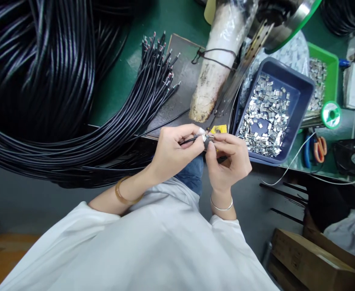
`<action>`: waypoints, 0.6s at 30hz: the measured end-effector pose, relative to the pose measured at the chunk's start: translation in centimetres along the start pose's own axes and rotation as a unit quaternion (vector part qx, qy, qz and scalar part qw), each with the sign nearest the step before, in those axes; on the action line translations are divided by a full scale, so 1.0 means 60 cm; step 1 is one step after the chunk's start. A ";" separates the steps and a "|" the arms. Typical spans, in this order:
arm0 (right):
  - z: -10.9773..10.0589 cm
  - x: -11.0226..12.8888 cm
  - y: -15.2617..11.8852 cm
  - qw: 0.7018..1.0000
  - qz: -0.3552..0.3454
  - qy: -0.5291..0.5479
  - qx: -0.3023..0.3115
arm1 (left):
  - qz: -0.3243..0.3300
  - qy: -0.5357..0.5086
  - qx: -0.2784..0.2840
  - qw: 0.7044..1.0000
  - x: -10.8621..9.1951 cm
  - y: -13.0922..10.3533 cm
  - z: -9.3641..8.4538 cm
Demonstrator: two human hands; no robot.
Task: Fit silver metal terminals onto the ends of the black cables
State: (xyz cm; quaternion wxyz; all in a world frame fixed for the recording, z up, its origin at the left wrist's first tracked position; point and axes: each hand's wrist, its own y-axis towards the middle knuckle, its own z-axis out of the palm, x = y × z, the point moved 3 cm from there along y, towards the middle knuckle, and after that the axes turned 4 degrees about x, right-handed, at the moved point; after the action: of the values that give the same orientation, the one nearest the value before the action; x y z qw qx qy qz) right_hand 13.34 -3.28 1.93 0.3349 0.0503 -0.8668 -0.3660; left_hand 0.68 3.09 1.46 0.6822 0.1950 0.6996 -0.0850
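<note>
My left hand [176,151] is closed in a pinch on a thin black cable [188,140] near its end. Something white covers the tips of its thumb and forefinger. Against them, my right hand [229,159] pinches a small silvery metal piece [210,137] at the cable's end; its exact shape is too small to tell. Both hands meet at the table's front edge, below a whitish tube [212,76] with a stained mouth. To the left lies a thick bundle of black cables [129,109], their stripped ends fanned out on a grey board [185,60].
A blue-grey tray [297,87] of small metal shells stands right of my hands. Behind it is a green tray [332,70] with more metal pieces. Farther right are a solder spool [330,114] and orange-handled pliers [319,149]. Coiled black cables [38,68] fill the left; cardboard boxes [313,258] stand below right.
</note>
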 end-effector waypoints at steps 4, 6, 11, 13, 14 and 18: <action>-0.001 0.003 0.004 1.000 0.015 -0.007 0.003 | 0.005 0.003 0.000 1.000 -0.001 0.001 0.001; -0.001 0.004 0.006 1.000 0.018 -0.015 0.002 | 0.005 0.004 0.001 1.000 0.000 0.001 0.001; 0.002 0.002 0.009 1.000 0.020 -0.021 0.009 | -0.003 -0.004 -0.001 1.000 0.006 -0.001 0.003; 0.003 0.000 0.011 1.000 0.020 -0.018 0.009 | -0.008 -0.014 -0.002 1.000 0.007 -0.001 0.004; 0.003 0.000 0.012 1.000 0.020 -0.017 0.007 | -0.010 -0.019 -0.002 1.000 0.007 -0.001 0.004; 0.001 0.001 0.015 1.000 0.012 -0.020 0.001 | -0.019 -0.029 -0.004 0.999 0.006 0.000 0.001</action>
State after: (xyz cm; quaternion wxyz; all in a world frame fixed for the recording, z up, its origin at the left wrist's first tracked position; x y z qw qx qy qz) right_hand 13.38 -2.61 2.50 0.3217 0.0329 -0.8742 -0.3621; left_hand 0.76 3.11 1.10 0.7010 0.1768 0.6835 -0.1009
